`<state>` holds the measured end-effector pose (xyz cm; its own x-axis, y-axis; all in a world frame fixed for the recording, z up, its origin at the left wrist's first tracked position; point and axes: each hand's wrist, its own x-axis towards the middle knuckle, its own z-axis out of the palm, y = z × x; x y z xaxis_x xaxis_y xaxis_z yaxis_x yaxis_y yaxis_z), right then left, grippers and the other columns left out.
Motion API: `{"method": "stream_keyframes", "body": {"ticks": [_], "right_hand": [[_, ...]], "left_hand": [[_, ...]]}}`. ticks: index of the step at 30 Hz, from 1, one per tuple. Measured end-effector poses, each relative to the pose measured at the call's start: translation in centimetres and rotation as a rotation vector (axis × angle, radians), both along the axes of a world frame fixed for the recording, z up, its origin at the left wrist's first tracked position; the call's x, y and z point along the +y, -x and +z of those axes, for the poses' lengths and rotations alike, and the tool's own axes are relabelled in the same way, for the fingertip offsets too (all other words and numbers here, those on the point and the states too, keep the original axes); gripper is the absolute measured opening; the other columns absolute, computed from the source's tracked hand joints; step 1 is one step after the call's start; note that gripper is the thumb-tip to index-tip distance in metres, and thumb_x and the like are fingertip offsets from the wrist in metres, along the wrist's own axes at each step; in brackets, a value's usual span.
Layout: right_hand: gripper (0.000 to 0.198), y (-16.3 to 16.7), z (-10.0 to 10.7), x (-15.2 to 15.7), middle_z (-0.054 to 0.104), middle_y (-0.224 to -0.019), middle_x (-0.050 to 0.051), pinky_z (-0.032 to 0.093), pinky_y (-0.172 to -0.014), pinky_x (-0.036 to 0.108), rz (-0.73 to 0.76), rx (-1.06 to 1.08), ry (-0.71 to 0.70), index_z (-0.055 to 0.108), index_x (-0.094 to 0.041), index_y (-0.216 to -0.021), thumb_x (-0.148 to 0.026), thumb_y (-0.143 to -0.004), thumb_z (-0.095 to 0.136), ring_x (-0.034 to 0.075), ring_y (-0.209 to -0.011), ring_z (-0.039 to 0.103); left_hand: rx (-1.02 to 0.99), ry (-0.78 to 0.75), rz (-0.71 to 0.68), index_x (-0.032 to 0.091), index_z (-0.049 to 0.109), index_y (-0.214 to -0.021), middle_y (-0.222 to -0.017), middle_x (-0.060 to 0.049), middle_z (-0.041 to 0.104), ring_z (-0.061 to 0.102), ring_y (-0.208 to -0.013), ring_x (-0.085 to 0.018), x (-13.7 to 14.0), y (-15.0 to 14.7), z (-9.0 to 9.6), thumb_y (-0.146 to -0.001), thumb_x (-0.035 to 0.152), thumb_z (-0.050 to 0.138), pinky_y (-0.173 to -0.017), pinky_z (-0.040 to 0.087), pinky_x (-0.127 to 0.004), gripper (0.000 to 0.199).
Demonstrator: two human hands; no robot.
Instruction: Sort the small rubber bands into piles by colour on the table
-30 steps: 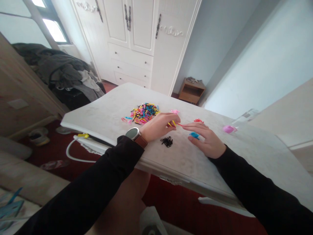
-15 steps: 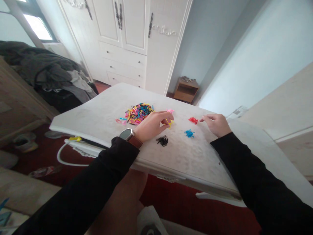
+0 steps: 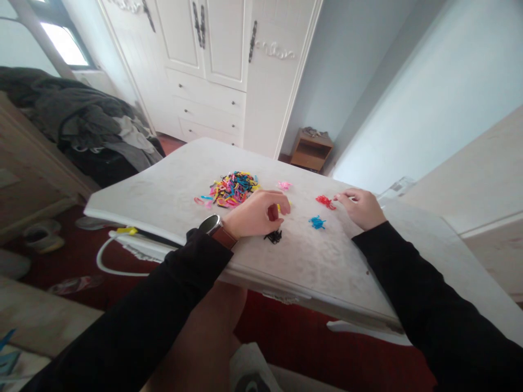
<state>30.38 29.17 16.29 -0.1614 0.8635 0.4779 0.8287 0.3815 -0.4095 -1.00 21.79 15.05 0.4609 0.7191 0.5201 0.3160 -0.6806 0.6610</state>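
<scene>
Above the black rubber bands, my left hand curves with thumb and fingers apart and nothing visible between them. It partly covers the yellow bands. At the right, my right hand has its thumb and forefinger pinched together beside a small pile of red rubber bands; whatever is in the pinch is too small to make out. Blue rubber bands lie nearer to me, and pink ones farther back. A large mixed heap of coloured rubber bands sits behind my left hand.
Everything lies on a white table. A white cable loops off its left front edge. Beyond stand a white wardrobe and a small wooden cabinet. Dark clothes are piled at the left.
My left hand has opened its pinch and shifted slightly toward me, from the yellow bands to over the black ones. My right hand stays beside the red pile, its fingers slightly shifted.
</scene>
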Motion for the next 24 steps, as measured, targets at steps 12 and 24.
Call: {"method": "stream_keyframes", "body": {"ticks": [12, 24], "right_hand": [[0.027, 0.08, -0.27, -0.1, 0.08, -0.081, 0.008, 0.052, -0.081, 0.039, 0.057, -0.025, -0.039, 0.075, -0.021, -0.07, -0.036, -0.085, 0.058, 0.028, -0.085, 0.073], [0.025, 0.23, -0.97, 0.87, 0.08, -0.094, 0.009, 0.053, -0.082, 0.039, 0.105, 0.116, 0.0, 0.076, -0.02, -0.084, -0.036, -0.084, 0.058, 0.025, -0.092, 0.071]], "left_hand": [[0.085, -0.033, 0.056, 0.016, 0.071, -0.077, -0.066, 0.0, 0.068, 0.064, -0.06, -0.011, 0.16, 0.2, -0.13, -0.076, 0.01, 0.062, -0.059, 0.047, -0.021, 0.011], [0.158, 0.062, 0.057, 0.017, 0.072, -0.072, -0.064, 0.0, 0.07, 0.065, -0.057, -0.012, -0.52, -0.08, -0.38, -0.079, 0.017, 0.063, -0.06, 0.048, -0.022, 0.012]]}}
